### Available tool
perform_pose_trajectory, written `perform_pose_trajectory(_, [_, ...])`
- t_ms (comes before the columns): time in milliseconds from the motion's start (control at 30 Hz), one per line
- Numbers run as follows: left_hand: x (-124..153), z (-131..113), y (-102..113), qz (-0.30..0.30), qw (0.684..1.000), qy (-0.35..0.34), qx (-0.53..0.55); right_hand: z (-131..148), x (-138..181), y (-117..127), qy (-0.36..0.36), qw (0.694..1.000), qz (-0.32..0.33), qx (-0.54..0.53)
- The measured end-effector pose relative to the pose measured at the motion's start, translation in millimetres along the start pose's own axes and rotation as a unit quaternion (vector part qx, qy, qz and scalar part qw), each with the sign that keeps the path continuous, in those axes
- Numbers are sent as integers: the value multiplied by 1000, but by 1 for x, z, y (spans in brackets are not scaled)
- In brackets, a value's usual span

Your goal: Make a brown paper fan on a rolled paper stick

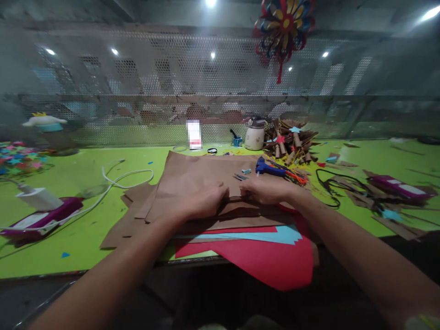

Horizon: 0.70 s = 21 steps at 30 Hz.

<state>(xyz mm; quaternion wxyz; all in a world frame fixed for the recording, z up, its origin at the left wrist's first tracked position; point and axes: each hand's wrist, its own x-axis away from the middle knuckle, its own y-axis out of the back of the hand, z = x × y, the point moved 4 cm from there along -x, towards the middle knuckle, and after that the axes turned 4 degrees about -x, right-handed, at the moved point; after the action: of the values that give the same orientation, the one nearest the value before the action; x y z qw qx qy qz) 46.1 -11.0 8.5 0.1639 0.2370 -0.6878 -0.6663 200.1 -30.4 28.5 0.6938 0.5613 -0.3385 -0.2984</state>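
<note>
A large sheet of brown paper (192,178) lies in the middle of a bright green table (79,229). My left hand (202,201) rests on its near edge with the fingers curled and pressed onto the paper. My right hand (264,189) sits beside it, fingers closed on the same edge, where the sheet appears folded. More brown sheets (130,215) fan out underneath to the left. A red sheet (268,261) and a light blue sheet (275,236) stick out toward me over the table's front edge.
A blue glue gun (270,168) and a pile of brown paper cones (290,142) lie behind my right hand, next to a cream jar (255,134). A white cable (113,183) and charger (39,198) lie left. Black cord (338,188) and purple packs (398,188) lie right.
</note>
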Motion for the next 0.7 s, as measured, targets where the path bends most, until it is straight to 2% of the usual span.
perform_pose_trajectory(133, [2,-6,3,-5,999,-12,-50,-1,0,-4,-6,1000,11,22])
perform_pose_trajectory(400, [2,-11,5,-12,994,-23,-103,2,-3,-9,28,997,-44,54])
perform_pose_trajectory(533, [-1,-7,3,-18,995,-11,-97,4,-3,-7,45,997,-48,37])
perform_pose_trajectory(700, [0,-7,1,-25,992,-8,-123,4,-4,-13,13,999,-30,-14])
